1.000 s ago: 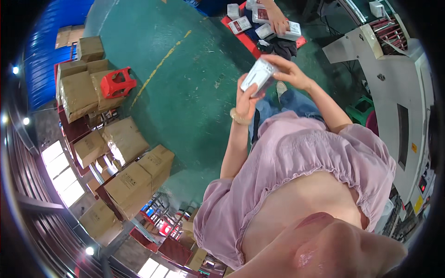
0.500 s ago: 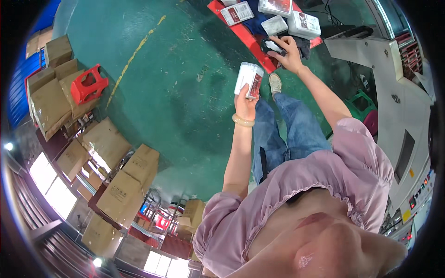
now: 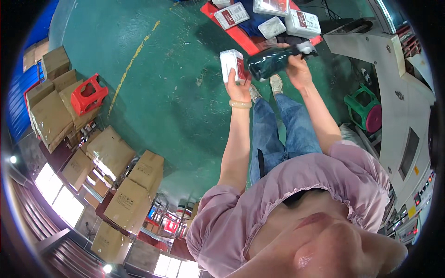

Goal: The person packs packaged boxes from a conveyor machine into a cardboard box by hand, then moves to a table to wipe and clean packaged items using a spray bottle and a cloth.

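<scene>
My left hand [image 3: 237, 88] is closed around the lower end of a white box-shaped pack [image 3: 229, 66] with a red label on its right side, held up over the floor. In my right hand [image 3: 299, 73] is a dark, see-through spray bottle [image 3: 270, 62], gripped near its neck. The bottle is tilted on its side, its base toward the pack and its pale spray head to the right. Beyond it stands a red table [image 3: 242, 41] carrying several white packs, among them a small one [image 3: 272, 28] and a larger one [image 3: 302, 24], on dark cloth.
At the right is a large grey machine [image 3: 394, 97] with a control panel. A green stool [image 3: 359, 104] with a round maroon piece stands beside it. To the left are a red stool [image 3: 89, 95] and several stacked cardboard boxes [image 3: 127, 199]. A yellow line [image 3: 132, 65] crosses the green floor.
My right hand has raised the spray bottle off the red table, bringing it toward me. My left hand has moved left and farther out with the pack.
</scene>
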`<state>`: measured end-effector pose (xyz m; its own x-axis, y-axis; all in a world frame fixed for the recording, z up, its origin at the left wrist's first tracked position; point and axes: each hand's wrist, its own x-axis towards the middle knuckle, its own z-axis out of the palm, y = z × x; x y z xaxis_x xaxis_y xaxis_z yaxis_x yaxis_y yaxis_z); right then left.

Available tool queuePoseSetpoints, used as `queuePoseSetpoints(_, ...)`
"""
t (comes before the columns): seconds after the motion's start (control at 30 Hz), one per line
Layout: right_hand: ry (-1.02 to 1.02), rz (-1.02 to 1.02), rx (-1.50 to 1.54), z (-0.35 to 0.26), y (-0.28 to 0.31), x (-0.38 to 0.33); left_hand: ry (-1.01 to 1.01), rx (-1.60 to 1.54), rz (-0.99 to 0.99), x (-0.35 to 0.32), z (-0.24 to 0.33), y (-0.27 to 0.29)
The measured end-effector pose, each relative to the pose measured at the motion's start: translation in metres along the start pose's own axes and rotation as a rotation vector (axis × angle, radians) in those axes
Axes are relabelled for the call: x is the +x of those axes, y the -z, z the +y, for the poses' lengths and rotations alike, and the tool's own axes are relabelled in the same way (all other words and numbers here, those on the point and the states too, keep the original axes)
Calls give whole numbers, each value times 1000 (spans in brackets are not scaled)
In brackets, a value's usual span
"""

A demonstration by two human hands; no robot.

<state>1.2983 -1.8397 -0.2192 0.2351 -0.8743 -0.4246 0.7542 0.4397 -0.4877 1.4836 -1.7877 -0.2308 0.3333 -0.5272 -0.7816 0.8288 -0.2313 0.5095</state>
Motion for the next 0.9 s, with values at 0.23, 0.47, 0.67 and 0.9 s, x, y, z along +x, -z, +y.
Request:
queuePoseSetpoints(0.23,-54,0,41,4,-13,-19,28,-8,-66,-17,-24,-26)
queuePoseSetpoints(0.47,60,25,-1050,-26,-27,-41,-268,131,-32,-23,-36,-2)
queuePoseSetpoints(0.67,-121,25,-1073,-17,-30,-47,-314,318,-177,-21,-37,6)
queuePoseSetpoints(0.9,28,-88,-1240,-5,-24,-42,-240,270,-299,-30,-27,-6)
